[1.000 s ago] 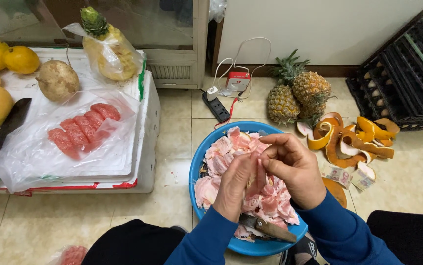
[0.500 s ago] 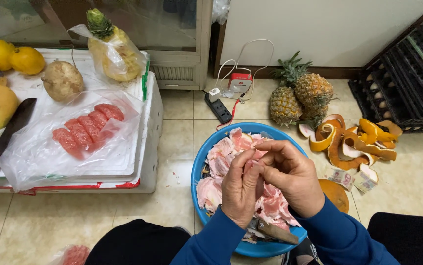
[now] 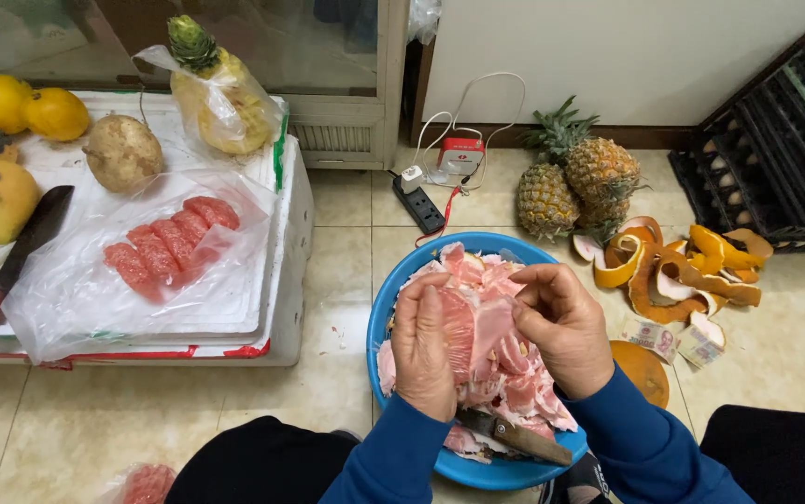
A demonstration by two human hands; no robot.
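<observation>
Tiles of beige floor [image 3: 346,280] carry a white foam box [image 3: 290,233], its top a surface under clear plastic sheeting [image 3: 76,299] with peeled pink pomelo segments [image 3: 174,243]. Beside it sits a round blue plastic basin [image 3: 393,289] heaped with pink-white pith scraps [image 3: 515,373], a wooden-handled knife [image 3: 515,434] resting at its near rim. Over the basin, left hand [image 3: 424,347] and right hand [image 3: 561,327] both pinch one pink pomelo segment [image 3: 473,331], fingers closed on its membrane.
</observation>
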